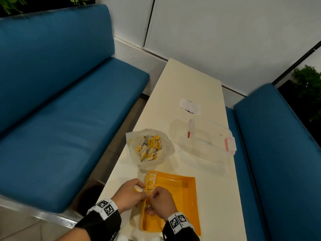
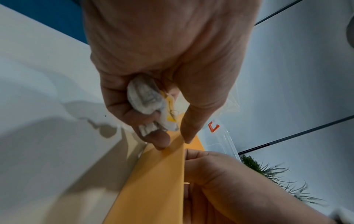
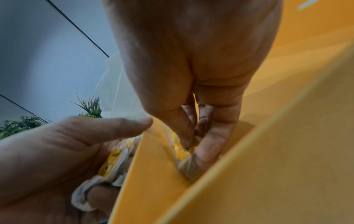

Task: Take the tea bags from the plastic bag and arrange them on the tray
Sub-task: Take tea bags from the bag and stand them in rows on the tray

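A clear plastic bag (image 1: 150,148) full of yellow-tagged tea bags (image 1: 150,147) stands open on the table beyond the orange tray (image 1: 184,193). A row of tea bags (image 1: 151,180) lines the tray's left wall. My left hand (image 1: 129,193) hovers just outside that wall, its fingers curled round a bunch of tea bags (image 2: 149,104). My right hand (image 1: 160,202) is inside the tray, thumb and fingers pinching a tea bag (image 3: 186,160) against the left wall (image 3: 151,174).
A clear lidded container (image 1: 208,136) with pink clips lies on the cream table (image 1: 199,80) at the right. A white wrapper (image 1: 190,106) lies farther back. Blue benches (image 1: 60,101) flank the table on both sides.
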